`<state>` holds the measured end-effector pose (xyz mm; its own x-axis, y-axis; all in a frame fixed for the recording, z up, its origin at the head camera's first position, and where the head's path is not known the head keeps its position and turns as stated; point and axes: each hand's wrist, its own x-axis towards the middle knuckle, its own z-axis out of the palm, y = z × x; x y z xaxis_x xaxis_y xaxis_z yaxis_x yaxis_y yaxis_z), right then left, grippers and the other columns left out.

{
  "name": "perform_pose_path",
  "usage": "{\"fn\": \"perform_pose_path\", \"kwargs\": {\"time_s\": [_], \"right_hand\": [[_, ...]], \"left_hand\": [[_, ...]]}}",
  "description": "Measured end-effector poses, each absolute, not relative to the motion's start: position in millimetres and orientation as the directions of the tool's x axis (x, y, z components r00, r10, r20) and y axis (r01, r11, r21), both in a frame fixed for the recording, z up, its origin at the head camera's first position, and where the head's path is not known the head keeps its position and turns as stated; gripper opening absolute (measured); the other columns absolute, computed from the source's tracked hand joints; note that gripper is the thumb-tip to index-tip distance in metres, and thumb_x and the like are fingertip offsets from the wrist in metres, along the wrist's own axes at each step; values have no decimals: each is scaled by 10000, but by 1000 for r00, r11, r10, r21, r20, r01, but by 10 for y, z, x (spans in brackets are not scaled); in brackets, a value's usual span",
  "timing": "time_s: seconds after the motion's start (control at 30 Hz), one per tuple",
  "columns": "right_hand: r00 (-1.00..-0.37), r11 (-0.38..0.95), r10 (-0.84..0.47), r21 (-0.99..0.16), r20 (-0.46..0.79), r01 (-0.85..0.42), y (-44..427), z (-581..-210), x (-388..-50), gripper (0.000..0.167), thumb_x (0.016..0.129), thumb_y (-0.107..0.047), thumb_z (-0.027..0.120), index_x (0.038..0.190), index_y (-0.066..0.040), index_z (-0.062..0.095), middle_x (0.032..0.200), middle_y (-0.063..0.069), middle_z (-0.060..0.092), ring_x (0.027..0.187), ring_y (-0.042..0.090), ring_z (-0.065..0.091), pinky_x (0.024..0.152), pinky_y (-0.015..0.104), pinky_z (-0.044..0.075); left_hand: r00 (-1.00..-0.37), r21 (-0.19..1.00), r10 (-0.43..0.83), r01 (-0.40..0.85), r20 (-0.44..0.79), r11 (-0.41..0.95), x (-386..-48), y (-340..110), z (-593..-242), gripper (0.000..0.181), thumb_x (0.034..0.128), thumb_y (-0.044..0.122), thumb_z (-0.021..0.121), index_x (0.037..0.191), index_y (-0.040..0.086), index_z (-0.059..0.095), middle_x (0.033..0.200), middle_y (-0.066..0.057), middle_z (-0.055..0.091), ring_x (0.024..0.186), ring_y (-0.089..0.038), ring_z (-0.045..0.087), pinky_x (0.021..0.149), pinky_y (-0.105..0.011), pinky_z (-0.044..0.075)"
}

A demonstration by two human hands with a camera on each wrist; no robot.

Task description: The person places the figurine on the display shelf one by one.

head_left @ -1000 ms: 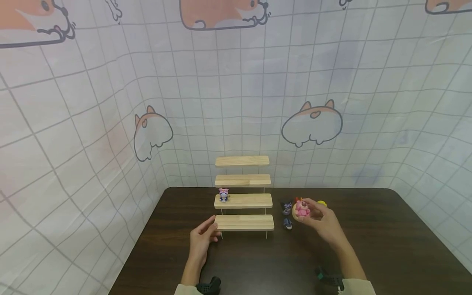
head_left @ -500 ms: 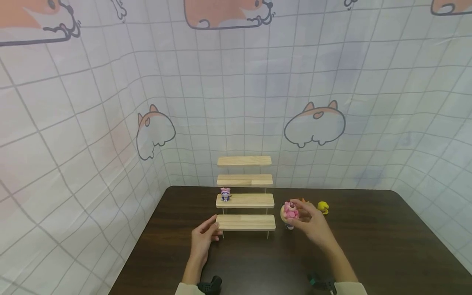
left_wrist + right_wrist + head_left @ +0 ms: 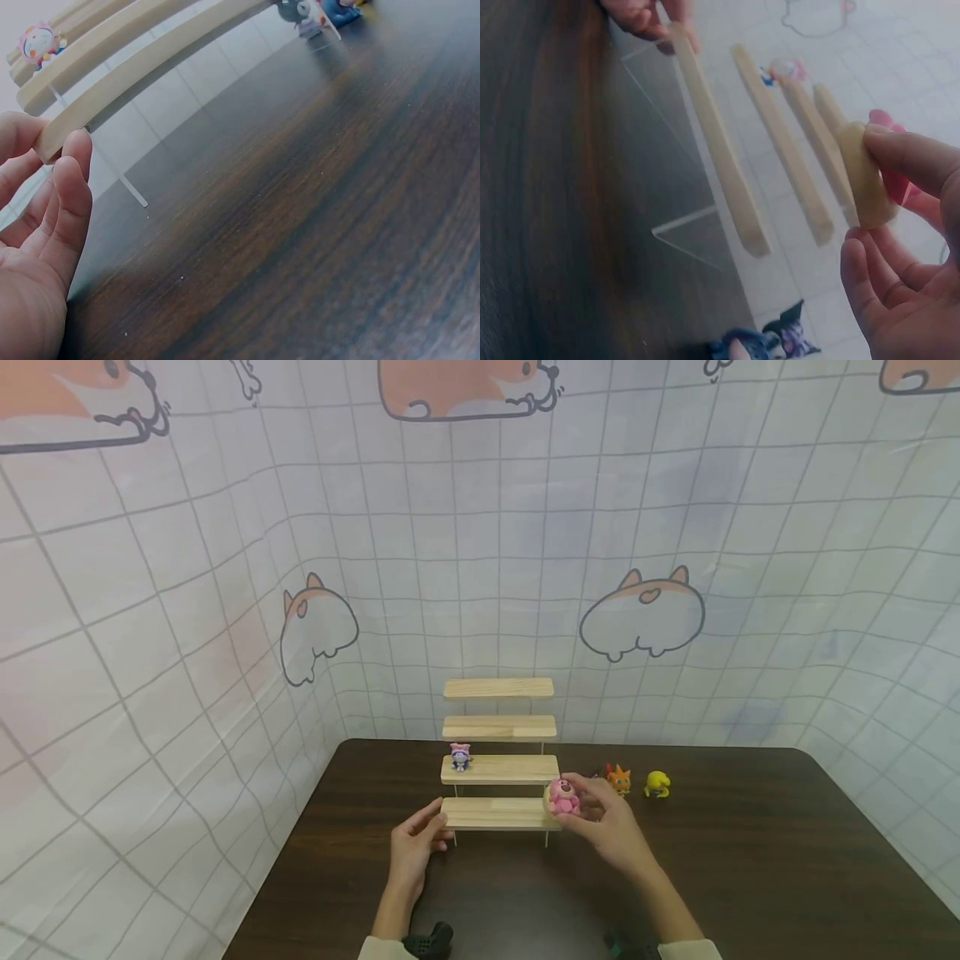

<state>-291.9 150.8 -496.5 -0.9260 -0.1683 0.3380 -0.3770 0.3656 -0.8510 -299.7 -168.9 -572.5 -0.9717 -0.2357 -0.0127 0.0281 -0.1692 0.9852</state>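
Observation:
My left hand [image 3: 411, 856] pinches the left end of the lowest board of a wooden tiered display stand [image 3: 487, 814]; the left wrist view shows thumb and fingers on the board's end [image 3: 64, 131]. My right hand [image 3: 617, 831] holds a pink bear figurine [image 3: 563, 797] with a round cream-coloured piece [image 3: 864, 176] behind it. The figurine is in front of the lowest board's right end in the head view; the right wrist view shows it raised beside the boards. A small pink-and-purple figurine [image 3: 460, 757] stands on the left of the second board from the bottom.
An orange figurine [image 3: 619, 779] and a yellow one [image 3: 657, 783] stand on the dark wooden table [image 3: 750, 860], right of the stand. A dark blue figurine [image 3: 742, 345] and a black-and-purple one [image 3: 795, 334] are mostly hidden in the head view. A patterned cloth [image 3: 525, 568] hangs behind.
My right hand has carried the pink bear figurine leftward from among the other figurines to the stand's right end. The left hand keeps its grip on the lowest board.

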Motion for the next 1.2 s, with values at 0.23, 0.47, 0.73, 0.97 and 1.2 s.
{"fn": "perform_pose_path", "kwargs": {"time_s": [0.23,0.47,0.73,0.97,1.2], "right_hand": [[-916,332,-175,-854,361,-400,1335,-4947,-2875,616,823,-192,868,1392,-144,637,1185,70,653,1030,165,663,861,281,587],[-913,319,-188,-857,361,-405,1207,-4929,-2927,604,825,-214,871,1382,-169,643,1178,60,637,1070,229,669,909,460,594],[-911,344,-220,-846,350,-408,1075,-4828,-3059,599,823,-208,875,1378,-151,656,1172,69,622,986,195,652,820,278,587],[-902,408,-247,-806,354,-428,957,-4678,-3186,583,823,-220,876,1364,-167,666,1172,62,632,915,193,669,809,313,583],[-899,421,-273,-797,343,-432,824,-4582,-3294,596,831,-187,867,1385,-171,651,1190,80,636,937,223,670,824,348,586]], "left_hand": [[-971,987,-240,21,-18,-159,-3005,-1684,-5729,419,949,172,744,1341,42,672,1104,-99,751,734,-117,726,601,-229,579],[-970,985,-242,26,-17,-172,-3017,-1675,-5729,400,951,155,738,1333,50,680,1072,-89,754,727,-118,724,596,-229,578],[-972,983,-234,23,-21,-181,-2992,-1683,-5712,419,963,164,726,1358,39,658,1077,-81,756,726,-105,720,598,-221,573],[-974,983,-228,22,-20,-182,-2990,-1677,-5693,417,964,161,726,1360,49,659,1066,-78,753,736,-105,721,607,-221,575],[-972,984,-233,17,-26,-179,-2983,-1683,-5704,423,963,154,726,1364,40,653,1055,-72,754,730,-103,719,600,-221,573]]}}
